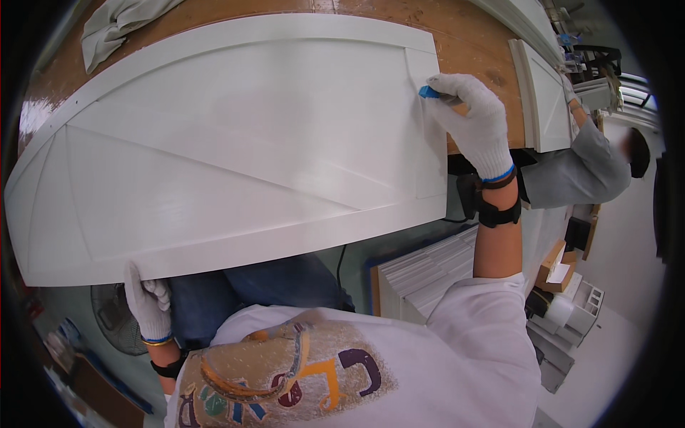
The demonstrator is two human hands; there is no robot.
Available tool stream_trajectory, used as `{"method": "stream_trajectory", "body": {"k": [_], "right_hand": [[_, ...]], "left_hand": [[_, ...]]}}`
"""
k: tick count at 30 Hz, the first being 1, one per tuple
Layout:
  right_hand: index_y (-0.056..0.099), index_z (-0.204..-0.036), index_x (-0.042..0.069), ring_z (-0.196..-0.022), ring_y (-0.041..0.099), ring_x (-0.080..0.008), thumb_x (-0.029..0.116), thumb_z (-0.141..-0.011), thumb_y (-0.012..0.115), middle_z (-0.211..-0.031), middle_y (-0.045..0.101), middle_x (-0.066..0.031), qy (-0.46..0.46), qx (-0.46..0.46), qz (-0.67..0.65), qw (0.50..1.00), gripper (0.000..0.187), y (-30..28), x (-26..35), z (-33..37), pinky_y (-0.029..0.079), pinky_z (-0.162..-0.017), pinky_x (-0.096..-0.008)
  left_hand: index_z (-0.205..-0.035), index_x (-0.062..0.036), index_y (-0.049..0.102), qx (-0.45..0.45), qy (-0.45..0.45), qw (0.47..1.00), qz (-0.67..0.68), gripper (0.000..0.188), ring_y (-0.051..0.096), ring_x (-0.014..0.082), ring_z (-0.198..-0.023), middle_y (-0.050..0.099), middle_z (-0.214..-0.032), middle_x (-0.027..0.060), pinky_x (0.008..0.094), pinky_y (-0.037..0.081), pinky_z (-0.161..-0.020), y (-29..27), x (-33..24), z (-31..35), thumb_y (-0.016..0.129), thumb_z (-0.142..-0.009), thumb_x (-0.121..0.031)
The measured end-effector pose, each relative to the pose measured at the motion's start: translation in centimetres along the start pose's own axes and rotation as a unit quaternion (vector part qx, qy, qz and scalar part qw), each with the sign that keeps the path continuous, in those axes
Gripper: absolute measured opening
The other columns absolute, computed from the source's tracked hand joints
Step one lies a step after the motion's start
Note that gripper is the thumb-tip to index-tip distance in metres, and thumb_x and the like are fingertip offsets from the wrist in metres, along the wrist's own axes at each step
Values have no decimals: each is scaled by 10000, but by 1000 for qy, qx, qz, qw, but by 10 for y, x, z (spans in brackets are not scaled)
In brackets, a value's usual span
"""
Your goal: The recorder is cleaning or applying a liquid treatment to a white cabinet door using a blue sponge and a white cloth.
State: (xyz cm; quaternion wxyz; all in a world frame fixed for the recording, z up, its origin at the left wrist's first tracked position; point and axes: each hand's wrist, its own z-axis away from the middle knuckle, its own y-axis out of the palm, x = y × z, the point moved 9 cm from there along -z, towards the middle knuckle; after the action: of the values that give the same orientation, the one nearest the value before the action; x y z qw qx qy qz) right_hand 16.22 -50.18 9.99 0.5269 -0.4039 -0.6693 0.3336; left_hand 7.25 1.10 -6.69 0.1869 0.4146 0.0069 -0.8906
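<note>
A large white panel (235, 143) with raised frame strips and a diagonal strip lies before me on a brown work table. My right hand (474, 118), in a white knitted glove, is at the panel's right end. Its fingers pinch a small tool with a blue end (428, 92), which is against or just above the end strip; its exact kind is hidden by the glove. My left hand (148, 303), gloved likewise, is at the near edge toward the left. One digit lies up against that edge while the other fingers are curled below it.
The brown table (481, 60) shows beyond the panel, with a grey cloth (118, 28) at the far left. Rightward, a co-worker in grey (578, 167) stands by another white panel (546, 100). Stacked strips (428, 267) are at my right, a fan (114, 321) below left.
</note>
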Motion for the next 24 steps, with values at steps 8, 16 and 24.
{"method": "stream_trajectory", "body": {"k": [8, 16, 24], "right_hand": [[655, -933, 35, -764, 637, -184, 21, -720, 672, -864, 647, -91, -17, 31, 54, 998, 215, 3, 6, 4, 516, -715, -263], [658, -915, 35, -778, 638, -202, 11, -715, 670, -875, 652, -99, -36, 3, 44, 998, 202, 2, 8, 1, 518, -721, -271], [663, -920, 38, -803, 641, -209, 20, -722, 673, -889, 656, -101, -38, 19, 77, 996, 199, 5, 9, 5, 521, -734, -281]], "left_hand": [[-624, -148, 353, -24, 7, 1000, -1, 438, 263, 91, -310, 336, -445, 6, 206, 190, -287, -6, 0, -2, 374, -972, -412], [-638, -139, 354, -18, 31, 999, -14, 426, 266, 96, -310, 333, -448, 9, 206, 197, -287, -3, -3, -1, 367, -980, -392], [-630, -141, 352, -30, 13, 999, -11, 434, 264, 93, -310, 335, -448, 7, 207, 194, -289, -7, 0, -1, 374, -975, -404]]}}
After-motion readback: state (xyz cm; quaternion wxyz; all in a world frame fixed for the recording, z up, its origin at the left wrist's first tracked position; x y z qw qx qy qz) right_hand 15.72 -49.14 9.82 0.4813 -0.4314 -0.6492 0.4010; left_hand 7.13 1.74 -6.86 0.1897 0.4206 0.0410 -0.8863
